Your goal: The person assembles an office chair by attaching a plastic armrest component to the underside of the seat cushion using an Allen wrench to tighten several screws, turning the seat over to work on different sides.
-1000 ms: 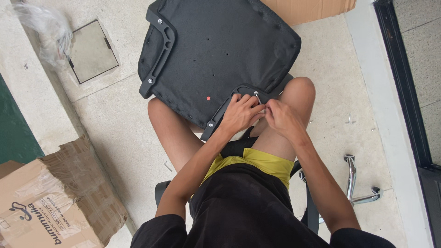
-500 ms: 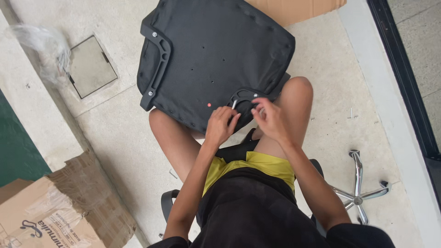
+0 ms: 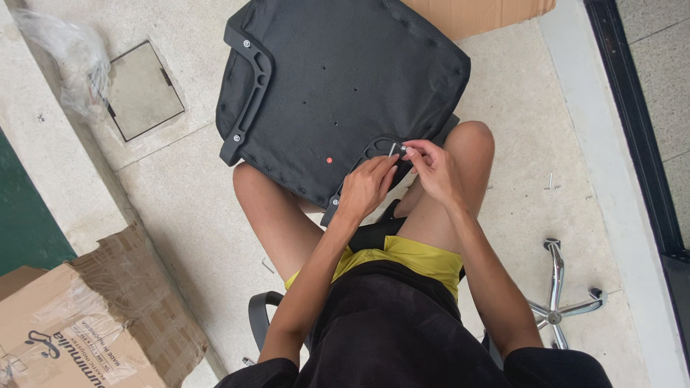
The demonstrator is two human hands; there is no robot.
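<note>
Across the seated person's bare knees lies an upturned black fabric chair seat [image 3: 338,93], propped there within reach. At its near edge, the left hand [image 3: 366,188] steadies a black plastic armrest bracket [image 3: 374,154] while the right hand [image 3: 431,169] pinches a small silver bolt [image 3: 397,149] into it.

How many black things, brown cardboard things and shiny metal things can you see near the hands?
Black: 2, the chair seat with both hands, left hand and right hand, at its armrest bracket, and a chair arm.
Brown cardboard: 2, a box and a sheet.
Shiny metal: 2, the chair base and a floor plate.
Total: 6
</note>
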